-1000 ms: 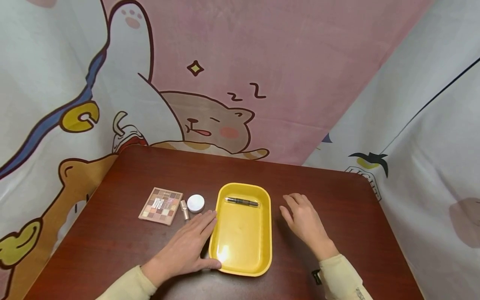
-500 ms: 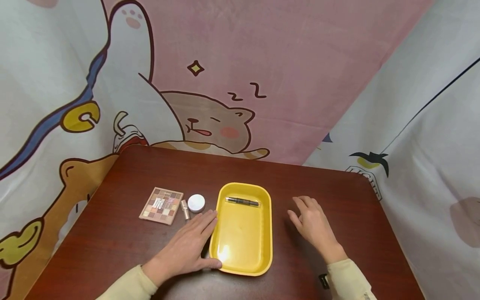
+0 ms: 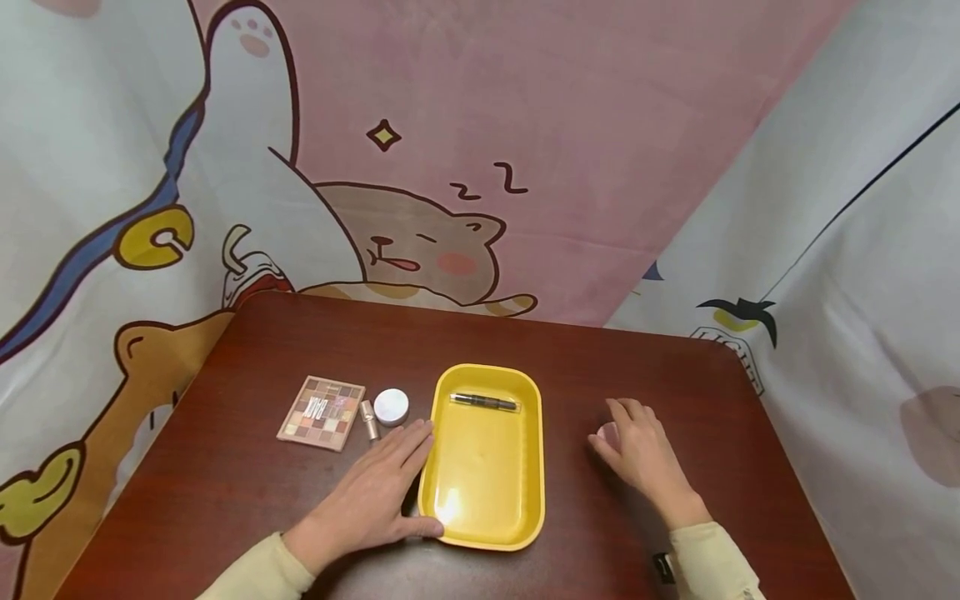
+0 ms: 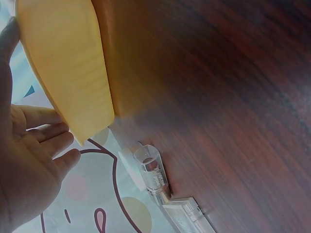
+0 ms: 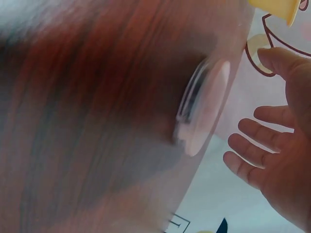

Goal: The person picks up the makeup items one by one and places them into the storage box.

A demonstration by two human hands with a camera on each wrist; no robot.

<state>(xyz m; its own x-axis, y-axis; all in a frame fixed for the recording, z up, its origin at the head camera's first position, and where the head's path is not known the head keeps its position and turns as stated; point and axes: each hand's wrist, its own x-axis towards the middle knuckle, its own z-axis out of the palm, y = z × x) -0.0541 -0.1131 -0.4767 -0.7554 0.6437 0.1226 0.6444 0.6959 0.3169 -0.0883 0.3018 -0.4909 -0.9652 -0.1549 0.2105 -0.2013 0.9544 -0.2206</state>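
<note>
My left hand (image 3: 375,492) rests along the left side of a yellow tray (image 3: 534,467), thumb at its near corner and fingers straight against the rim. A dark double-ended makeup stick (image 3: 485,403) with clear ends lies inside the tray, near its far end. To the tray's right, my right hand (image 3: 647,457) hovers over a round pink compact (image 3: 608,434), mostly covered by the hand in the head view. The right wrist view shows the compact (image 5: 210,109) flat on the table, with the relaxed, spread fingers (image 5: 250,145) apart from it.
Left of the tray, an eyeshadow palette (image 3: 322,413), a lipstick (image 3: 370,421) and a round white-lidded jar (image 3: 392,407) lie close together on the brown table (image 3: 570,358). The lipstick's clear cap (image 4: 147,155) shows in the left wrist view. A printed curtain (image 3: 600,167) hangs behind the table.
My right hand has moved rightward and slightly nearer, and the pink compact now shows between its thumb and fingers. The left hand and the tray have stayed in place.
</note>
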